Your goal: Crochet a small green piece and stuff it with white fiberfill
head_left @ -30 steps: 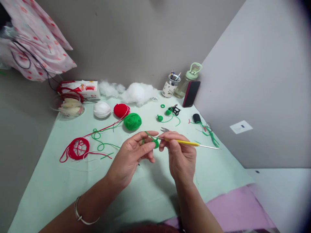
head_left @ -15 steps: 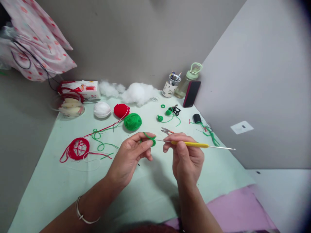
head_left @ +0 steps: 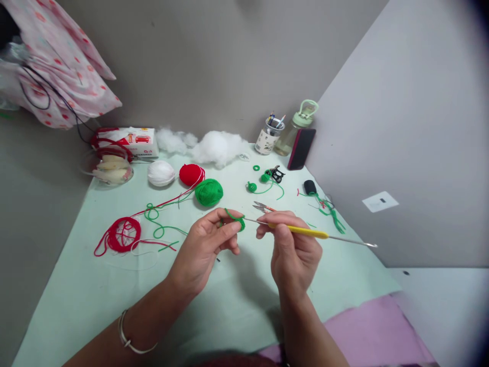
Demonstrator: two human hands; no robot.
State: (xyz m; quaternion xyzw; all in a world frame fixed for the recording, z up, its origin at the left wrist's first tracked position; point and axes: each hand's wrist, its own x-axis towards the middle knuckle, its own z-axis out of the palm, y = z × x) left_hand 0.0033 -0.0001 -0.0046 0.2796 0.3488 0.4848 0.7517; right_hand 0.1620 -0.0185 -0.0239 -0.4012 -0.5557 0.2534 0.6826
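Note:
My left hand point(head_left: 206, 242) is closed, pinching a small green crochet piece point(head_left: 242, 223) between thumb and fingers, with a strand of green yarn over the index finger. My right hand point(head_left: 294, 250) grips a crochet hook point(head_left: 300, 231) by its yellow handle. The hook's thin metal shaft points left and its tip meets the green piece. Its other metal end sticks out to the right, tilted slightly down. Beyond my left hand sits a ball of green yarn point(head_left: 209, 192). Thread snips point(head_left: 263, 207) lie just behind my right hand, partly hidden.
Red yarn point(head_left: 191, 175) and white yarn point(head_left: 161, 174) balls sit behind, near white stuffing point(head_left: 219, 148). A loose red skein point(head_left: 124, 234) lies left. Small green crocheted pieces point(head_left: 251, 187), a phone point(head_left: 301, 149), a bottle point(head_left: 288, 135) and a pen cup point(head_left: 269, 136) stand at the back right.
The crochet hook has tilted: its right end is lower and slightly farther right, and its left tip sits a little higher at the green piece. My left hand is nearly still.

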